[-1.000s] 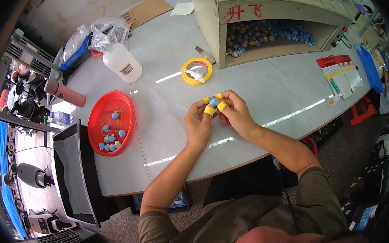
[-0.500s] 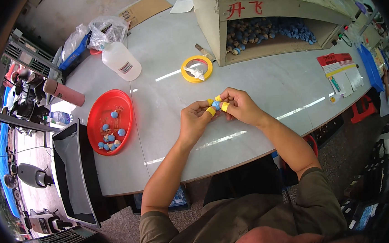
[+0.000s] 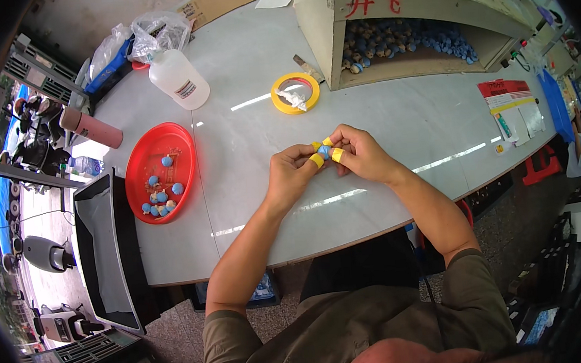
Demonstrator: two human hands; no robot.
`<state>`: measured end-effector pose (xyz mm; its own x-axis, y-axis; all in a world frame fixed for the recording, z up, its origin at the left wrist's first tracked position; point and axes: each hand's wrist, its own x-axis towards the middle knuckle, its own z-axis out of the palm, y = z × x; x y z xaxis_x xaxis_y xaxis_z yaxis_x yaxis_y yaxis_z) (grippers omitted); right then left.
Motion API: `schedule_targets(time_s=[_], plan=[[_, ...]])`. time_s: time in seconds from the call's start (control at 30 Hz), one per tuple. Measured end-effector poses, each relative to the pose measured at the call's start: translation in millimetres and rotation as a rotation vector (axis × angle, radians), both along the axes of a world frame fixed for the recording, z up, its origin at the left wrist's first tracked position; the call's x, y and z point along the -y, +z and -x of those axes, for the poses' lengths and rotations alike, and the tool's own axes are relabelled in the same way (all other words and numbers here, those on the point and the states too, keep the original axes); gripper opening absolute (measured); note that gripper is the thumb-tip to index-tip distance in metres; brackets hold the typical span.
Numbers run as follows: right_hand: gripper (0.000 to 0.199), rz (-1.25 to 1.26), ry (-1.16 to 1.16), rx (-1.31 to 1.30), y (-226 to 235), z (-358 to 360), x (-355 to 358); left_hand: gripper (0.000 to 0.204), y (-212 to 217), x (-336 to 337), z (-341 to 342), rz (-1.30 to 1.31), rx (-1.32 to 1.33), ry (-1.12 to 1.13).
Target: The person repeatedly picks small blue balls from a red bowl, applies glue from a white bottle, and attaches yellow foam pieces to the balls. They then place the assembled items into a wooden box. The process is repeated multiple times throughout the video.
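Observation:
Over the middle of the grey table, a small blue ball-shaped piece [image 3: 324, 153] is pinched between the fingertips of both hands. My left hand [image 3: 292, 172] grips it from the left, thumb and forefinger closed. My right hand [image 3: 363, 156] closes on its other side. Yellow tape wraps the thumb and forefinger tips of both hands, and the fingers cover much of the piece. To the left, a round red tray [image 3: 187, 164] holds several similar blue and beige balls [image 3: 162, 197]. Beyond my hands lies a roll of yellow tape [image 3: 277, 102] with crumpled white material on it.
A beige open-fronted box [image 3: 320, 42] at the back right holds many blue and beige pieces. A scraper-like tool [image 3: 307, 68] lies beside it. Leftward stand a translucent jug [image 3: 184, 84], a pink bottle [image 3: 95, 130] and a black bin [image 3: 113, 257]. Papers [image 3: 514, 123] lie far right.
The view has shifted slightly. Both hands stay together on the blue piece, with only small movement of the fingers around it.

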<state>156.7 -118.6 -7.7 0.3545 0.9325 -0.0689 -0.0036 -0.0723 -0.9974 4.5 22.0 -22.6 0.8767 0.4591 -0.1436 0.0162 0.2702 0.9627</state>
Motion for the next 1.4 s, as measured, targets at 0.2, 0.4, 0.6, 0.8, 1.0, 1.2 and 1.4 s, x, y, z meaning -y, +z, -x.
schedule_targets(time_s=[0.2,0.4,0.6,0.8,1.0,1.2,1.4], plan=[[0.010,-0.033,0.032,0.068,-5.5,0.3,0.8,0.021,-4.0,-0.4,0.6,-0.071,-0.005,-0.023],[0.008,-0.012,0.032,0.086,-6.2,3.0,0.7,0.020,-7.8,1.3,1.7,-0.177,-0.035,-0.009],[0.008,0.004,0.043,0.128,-3.5,4.2,1.5,0.020,-10.7,3.4,2.3,-0.216,-0.040,0.008],[0.008,-0.016,0.026,0.134,-4.7,5.9,0.3,0.019,-7.5,5.6,2.7,-0.231,-0.054,0.021],[0.009,-0.010,0.033,0.134,-7.8,5.2,-0.3,0.018,-7.0,9.0,2.3,-0.290,-0.091,0.037],[0.010,0.011,0.035,0.118,-4.4,4.4,-0.7,0.022,-10.5,7.0,0.9,-0.235,-0.063,0.042],[0.011,0.009,0.015,0.123,-7.3,1.6,-1.6,0.022,-12.2,5.1,-1.8,-0.206,-0.032,0.024]])
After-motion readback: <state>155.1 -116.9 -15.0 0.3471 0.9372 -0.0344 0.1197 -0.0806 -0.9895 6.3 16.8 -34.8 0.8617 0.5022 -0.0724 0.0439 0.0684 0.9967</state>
